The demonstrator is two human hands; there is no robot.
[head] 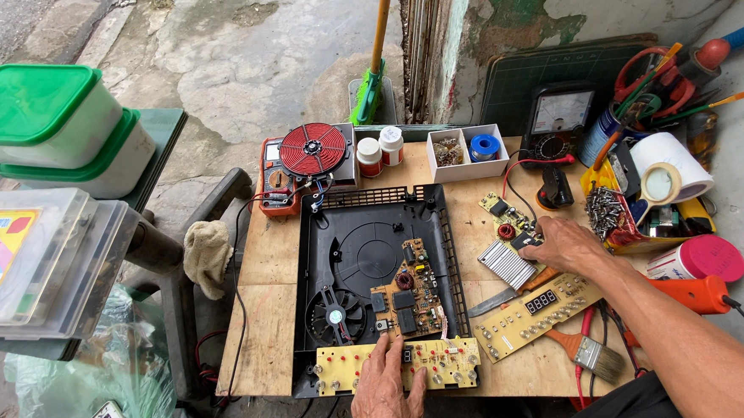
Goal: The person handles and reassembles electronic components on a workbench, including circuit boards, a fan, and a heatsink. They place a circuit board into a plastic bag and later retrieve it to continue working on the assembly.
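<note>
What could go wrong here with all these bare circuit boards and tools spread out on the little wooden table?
1. The left hand presses on the yellow control board, which overhangs the table edge; it might tip or flex.
2. The right hand reaches among loose parts beside the finned heatsink; its sharp fins could nick the fingers.
3. The red wires trail under the right forearm near the paintbrush; a snag could drag tools off.

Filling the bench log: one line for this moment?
left hand flat on yellow control board | right hand at finned heatsink | open cooker base between
</note>
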